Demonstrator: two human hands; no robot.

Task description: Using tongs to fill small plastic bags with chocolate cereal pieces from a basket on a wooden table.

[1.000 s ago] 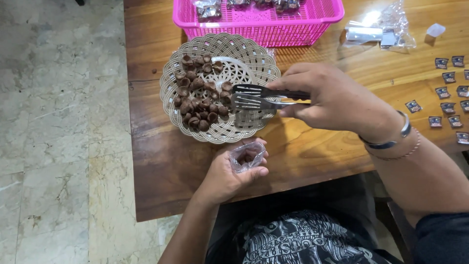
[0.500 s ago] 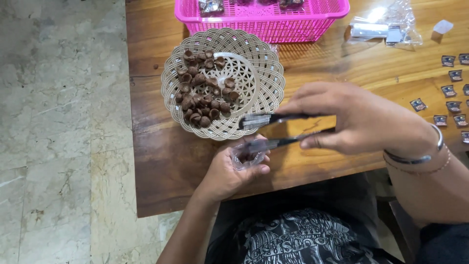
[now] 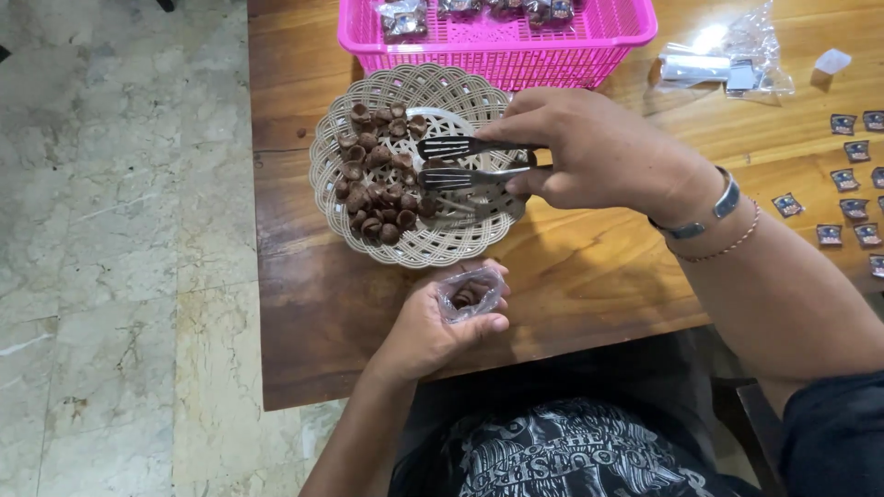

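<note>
My right hand (image 3: 603,152) grips metal tongs (image 3: 470,161), their forked tips spread over a cream woven basket (image 3: 414,244) that holds several small brown cup-shaped snacks (image 3: 378,189). My left hand (image 3: 433,327) is below the basket at the table's near edge, holding a small clear plastic bag (image 3: 470,294) with a few brown pieces inside. A metal bracelet and a thin beaded one sit on my right wrist.
A pink plastic basket (image 3: 502,46) with filled packets stands behind the woven one. Clear wrappers (image 3: 727,60) lie at the back right. Several small dark sachets (image 3: 852,179) are spread over the wooden table (image 3: 589,276) at the right. Marble floor lies to the left.
The tongs have moved from the bag's mouth back up over the woven basket. My left hand still holds the bag in about the same place.
</note>
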